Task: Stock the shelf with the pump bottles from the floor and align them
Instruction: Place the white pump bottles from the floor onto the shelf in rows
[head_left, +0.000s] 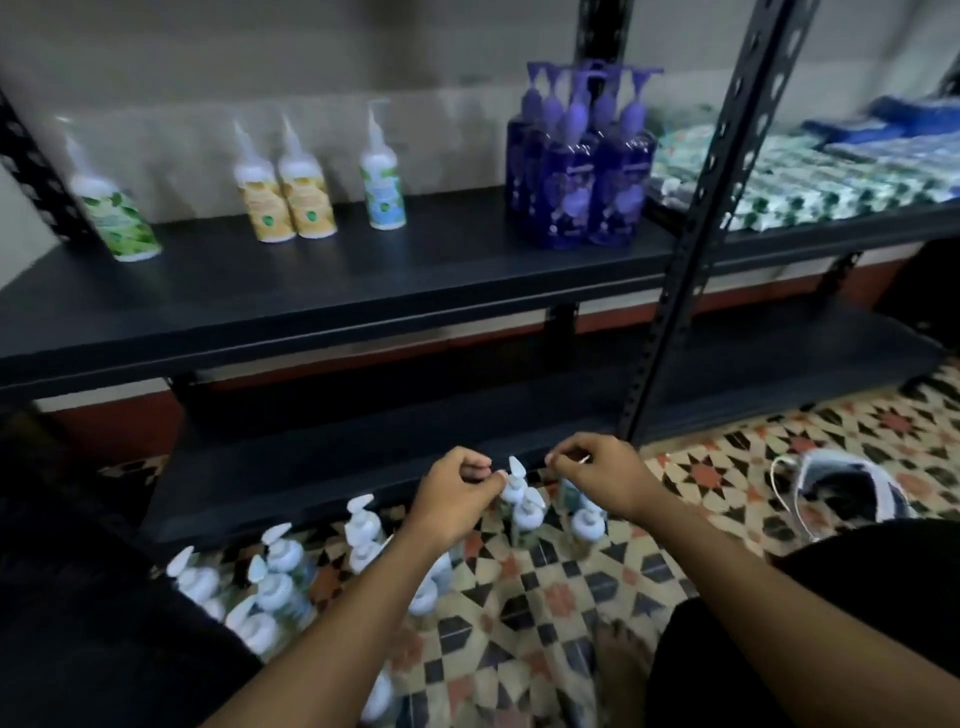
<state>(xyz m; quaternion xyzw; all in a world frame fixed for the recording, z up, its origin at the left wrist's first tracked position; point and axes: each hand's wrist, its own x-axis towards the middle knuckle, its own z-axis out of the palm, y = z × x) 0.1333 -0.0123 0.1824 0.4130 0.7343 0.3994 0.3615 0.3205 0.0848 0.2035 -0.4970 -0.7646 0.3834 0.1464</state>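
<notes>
Several clear pump bottles (270, 587) with white pumps stand on the patterned floor in front of the black shelf (311, 291). My left hand (457, 499) has its fingers curled, and its fingertips pinch the white pump of one floor bottle (515, 486). My right hand (597, 475) is curled too and pinches the white pump top of a neighbouring bottle (570, 492). On the shelf stand a green-label bottle (117, 218), two yellow-label bottles (285, 202), a blue-label bottle (383, 189) and a tight cluster of purple pump bottles (582, 171).
A black slotted upright post (691, 244) divides this shelf from the right bay, which holds green-and-white packets (805, 176). A lower shelf board (311, 467) runs just behind the floor bottles. A white bag (841, 483) lies on the floor at right. My dark-clothed knee (831, 623) fills the lower right.
</notes>
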